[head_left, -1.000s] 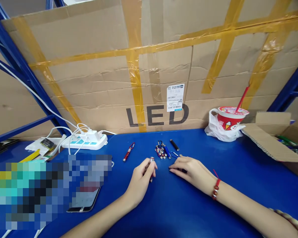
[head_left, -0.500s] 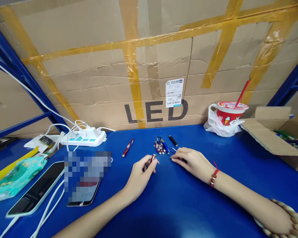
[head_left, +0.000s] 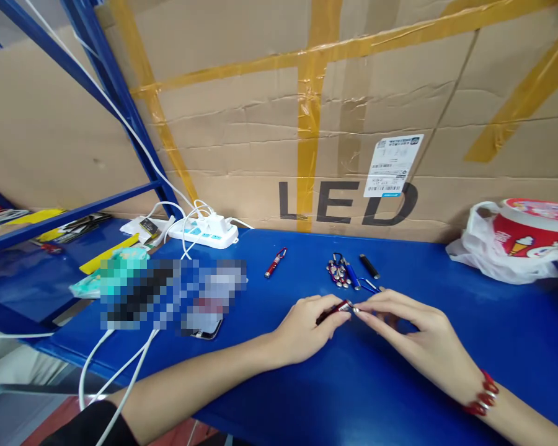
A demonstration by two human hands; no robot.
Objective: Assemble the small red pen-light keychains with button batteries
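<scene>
My left hand (head_left: 307, 328) grips a small red keychain torch (head_left: 337, 308) low over the blue table (head_left: 335, 384), its metal tip pointing right. The fingertips of my right hand (head_left: 413, 334) pinch at that tip, so both hands meet on it. Just beyond the hands lies a cluster of small button cells (head_left: 337, 274) beside a blue torch body (head_left: 352, 275) and a black torch (head_left: 369, 266). A second red torch (head_left: 275, 262) lies farther left.
A large taped cardboard box marked LED (head_left: 348, 124) walls off the back. A white power strip (head_left: 204, 230) with cables sits at the back left, a phone (head_left: 204, 322) lies left of my hands, and a red cup in a plastic bag (head_left: 525, 238) stands at the right.
The view has swung left. My right hand came off the table and reached over to the tip of the red torch, which my left hand turned to point right.
</scene>
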